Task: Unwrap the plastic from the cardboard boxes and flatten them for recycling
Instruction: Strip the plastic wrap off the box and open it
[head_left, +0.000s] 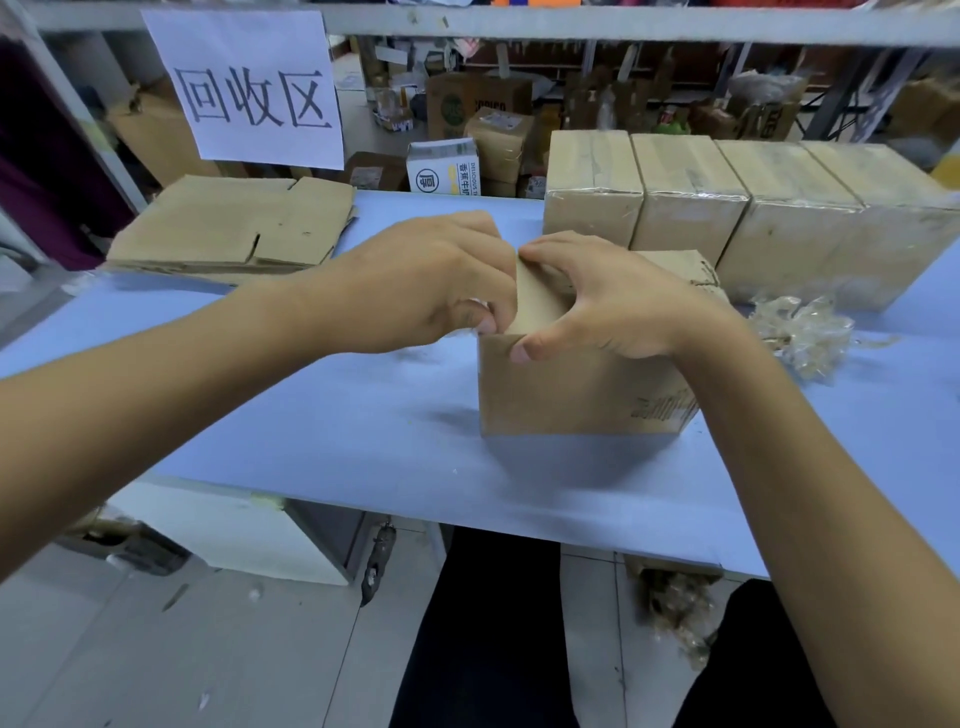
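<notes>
A small brown cardboard box (576, 395) stands upright on the blue table (322, 415), free of plastic, its top flap (535, 304) raised. My left hand (431, 280) pinches that flap from the left, thumb near its lower edge. My right hand (608, 306) grips the box's top from the right, fingers curled over the rim and thumb pressed on the front wall. A row of plastic-wrapped cardboard boxes (737, 208) stands behind, at the back right. Flattened cardboard (234, 228) lies stacked at the back left.
A crumpled wad of clear plastic wrap (802, 332) lies on the table right of the box. A paper sign (249, 83) hangs from the shelf frame above the flat stack. More plastic scraps (680, 618) lie on the floor under the table's near edge, beside my legs.
</notes>
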